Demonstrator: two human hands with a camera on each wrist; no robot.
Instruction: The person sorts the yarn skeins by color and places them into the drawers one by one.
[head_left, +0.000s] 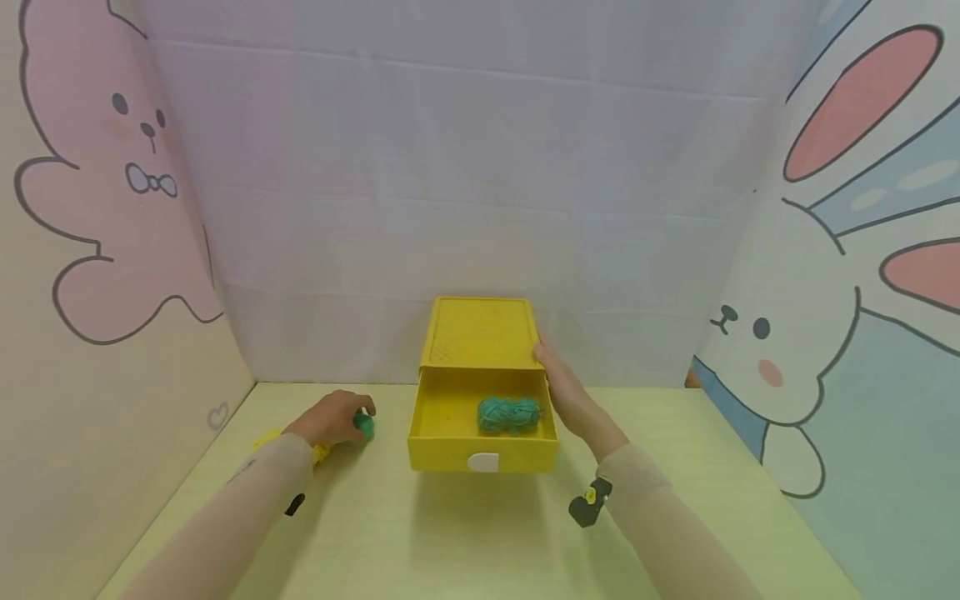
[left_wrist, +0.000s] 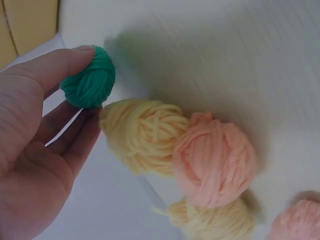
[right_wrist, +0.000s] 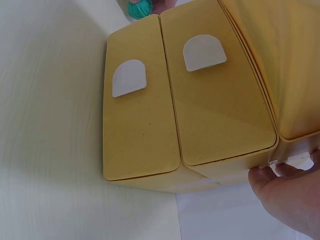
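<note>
My left hand (head_left: 335, 419) pinches a small green yarn ball (left_wrist: 91, 82) between thumb and fingers, left of the yellow drawer box (head_left: 480, 329). In the left wrist view, a yellow yarn ball (left_wrist: 145, 135) lies close by the fingertips, against a peach yarn ball (left_wrist: 215, 162). The box's top drawer (head_left: 442, 454) is pulled out, and a teal yarn bundle (head_left: 508, 414) lies inside on its right. At the box's right side, my right hand (head_left: 570, 396) presses its fingers on the wall near the top edge.
Beneath the pulled-out drawer are two closed drawers with white tabs, a middle drawer (right_wrist: 225, 110) and a bottom drawer (right_wrist: 142, 130). Another pale yellow yarn ball (left_wrist: 217, 220) and a pink yarn ball (left_wrist: 297, 222) lie on the table (head_left: 360, 533). A white curtain (head_left: 480, 167) hangs behind the box.
</note>
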